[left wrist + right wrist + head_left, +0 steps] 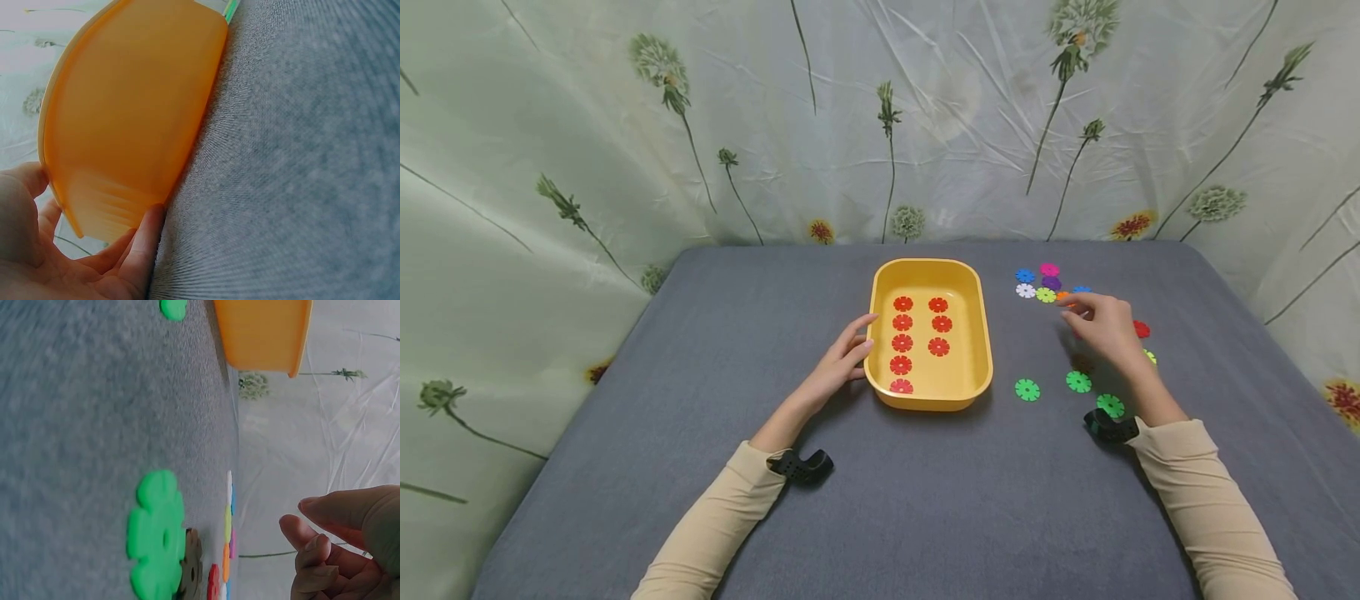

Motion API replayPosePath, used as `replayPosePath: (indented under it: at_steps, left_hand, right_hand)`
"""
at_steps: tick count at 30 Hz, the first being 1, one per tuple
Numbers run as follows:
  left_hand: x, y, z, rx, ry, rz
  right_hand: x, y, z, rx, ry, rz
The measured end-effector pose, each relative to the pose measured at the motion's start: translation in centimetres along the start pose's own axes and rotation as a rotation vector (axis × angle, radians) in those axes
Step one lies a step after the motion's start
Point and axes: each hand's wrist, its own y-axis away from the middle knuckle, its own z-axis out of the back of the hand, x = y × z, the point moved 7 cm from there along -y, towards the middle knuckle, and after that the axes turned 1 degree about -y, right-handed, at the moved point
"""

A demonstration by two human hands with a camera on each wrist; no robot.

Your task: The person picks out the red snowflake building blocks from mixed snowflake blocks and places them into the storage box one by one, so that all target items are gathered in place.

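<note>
A yellow plastic tub [928,403] stands on the grey cloth, with two columns of red snowflake discs [902,342] inside. My left hand [838,360] holds the tub's left side, thumb and index at the rim; in the left wrist view other fingers [148,240] of it lie against the outer wall. Over the loose discs right of the tub hovers my right hand [1103,329]. Its thumb and index finger are a little apart with nothing seen between them, as the right wrist view shows. Beneath it lie a brown disc [1082,363] and a green disc [1078,382].
Behind the right hand is a cluster of discs, including a blue disc [1025,276], a white disc [1026,291] and a pink disc [1049,270]. Another red disc [1141,329] lies right of that hand. A flower-printed curtain [820,125] hangs behind the table.
</note>
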Motion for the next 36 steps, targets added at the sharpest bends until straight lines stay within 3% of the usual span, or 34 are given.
replayPosePath:
  at_steps: [12, 20, 36]
  left_hand:
    - [-0.1, 0.1, 0.0, -0.008, -0.040, -0.046]
    - [0.0, 0.1, 0.0, -0.006, -0.012, 0.000]
    - [0.0, 0.2, 0.0, -0.006, -0.017, -0.003]
  right_hand:
    - [-1.6, 0.1, 0.5, 0.045, -0.006, -0.061]
    - [-2.7, 0.0, 0.3, 0.081, 0.012, -0.103]
    - [-4.4, 0.0, -0.1, 0.192, 0.029, -0.191]
